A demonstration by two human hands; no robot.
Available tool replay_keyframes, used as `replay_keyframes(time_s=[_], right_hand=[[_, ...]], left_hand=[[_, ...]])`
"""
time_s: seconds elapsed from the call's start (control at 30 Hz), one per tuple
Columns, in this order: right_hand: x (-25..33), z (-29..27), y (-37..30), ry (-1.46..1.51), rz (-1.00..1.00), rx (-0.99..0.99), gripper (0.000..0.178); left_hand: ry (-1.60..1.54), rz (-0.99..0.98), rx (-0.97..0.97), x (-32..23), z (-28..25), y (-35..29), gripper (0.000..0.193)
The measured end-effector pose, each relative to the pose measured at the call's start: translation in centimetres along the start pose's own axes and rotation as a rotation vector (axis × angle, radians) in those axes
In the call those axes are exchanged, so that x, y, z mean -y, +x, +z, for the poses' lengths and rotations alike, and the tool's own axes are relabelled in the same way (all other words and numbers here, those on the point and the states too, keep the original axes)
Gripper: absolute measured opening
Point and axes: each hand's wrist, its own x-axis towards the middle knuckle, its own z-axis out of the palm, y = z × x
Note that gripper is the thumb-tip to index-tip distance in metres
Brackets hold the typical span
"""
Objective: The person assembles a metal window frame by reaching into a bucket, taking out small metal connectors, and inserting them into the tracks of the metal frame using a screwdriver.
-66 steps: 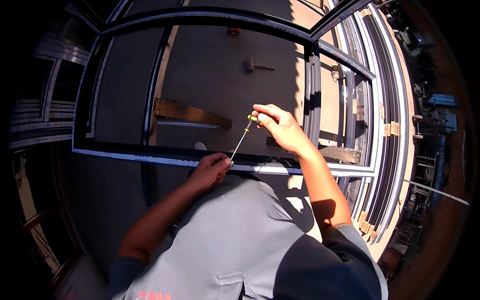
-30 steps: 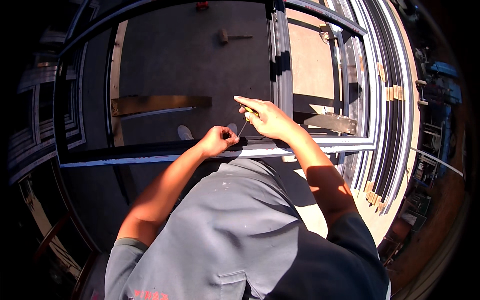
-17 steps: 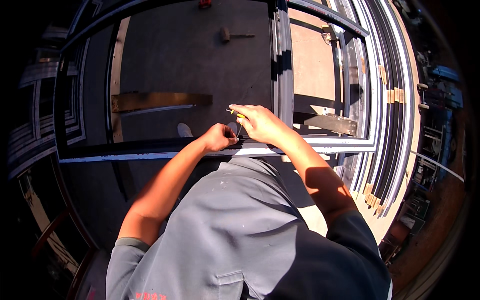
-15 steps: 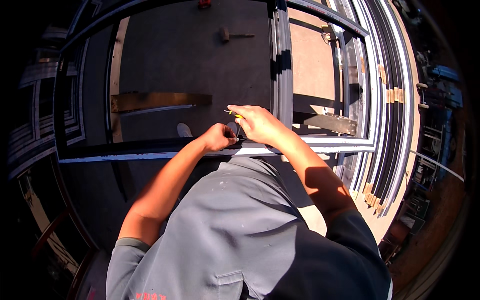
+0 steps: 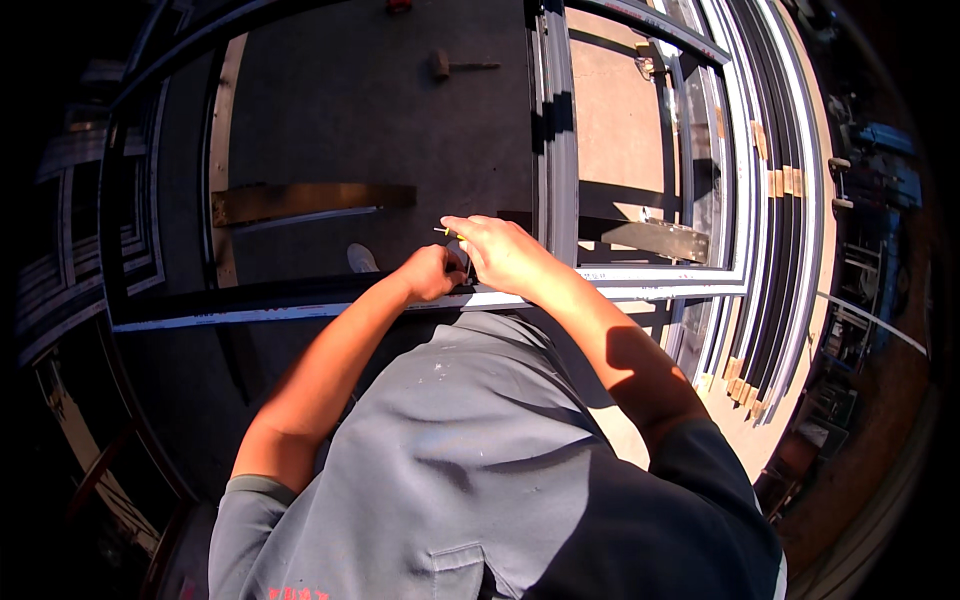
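Observation:
A dark-and-white window frame (image 5: pixel 660 284) lies in front of me, its near rail running across just ahead of my waist. My right hand (image 5: pixel 503 257) is closed around a slim yellow-handled tool (image 5: pixel 449 234), which looks like a screwdriver. A thin metal shaft points down from that hand to the near rail. Beside the shaft's lower end, my left hand (image 5: pixel 429 274) has its fingers pinched together at the rail. What they hold, if anything, is hidden behind the fingers.
A mallet (image 5: pixel 440 66) lies on the floor inside the frame, and a red object (image 5: pixel 399 5) lies beyond it. A wooden bar (image 5: pixel 310 200) and a metal bar (image 5: pixel 650 237) stand under the frame. Long profiles (image 5: pixel 790 200) are stacked along the right.
The view has shifted slightly, so the frame and mallet appear a little further left. Both hands stay together at the near rail, the right still gripping the yellow-handled tool.

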Motion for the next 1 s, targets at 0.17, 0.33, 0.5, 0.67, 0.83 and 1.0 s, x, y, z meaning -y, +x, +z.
replay_keyframes(time_s=[0.17, 0.33, 0.5, 0.67, 0.83, 1.0], right_hand=[[0.7, -0.4, -0.6, -0.008, -0.031, 0.007, 0.037], [1.2, -0.7, -0.5, 0.007, 0.033, 0.043, 0.038], [-0.9, 0.2, 0.5, 0.041, -0.014, -0.038, 0.039], [-0.6, 0.1, 0.7, 0.051, -0.010, -0.039, 0.040], [0.0, 0.0, 0.6, 0.027, 0.010, -0.004, 0.041], [0.1, 0.3, -0.3, 0.001, -0.069, 0.034, 0.040]], left_hand=[[0.033, -0.006, -0.032, -0.7, 0.1, -0.4, 0.021], [0.021, -0.019, -0.014, -0.7, 0.0, -0.2, 0.020], [-0.049, -0.041, 0.013, -0.1, -0.1, 0.5, 0.022], [-0.060, -0.062, -0.020, -0.2, -0.1, 0.3, 0.022], [-0.054, -0.052, -0.037, 0.2, 0.1, 0.5, 0.022], [-0.097, -0.015, -0.039, 0.8, 0.3, 0.3, 0.020]])
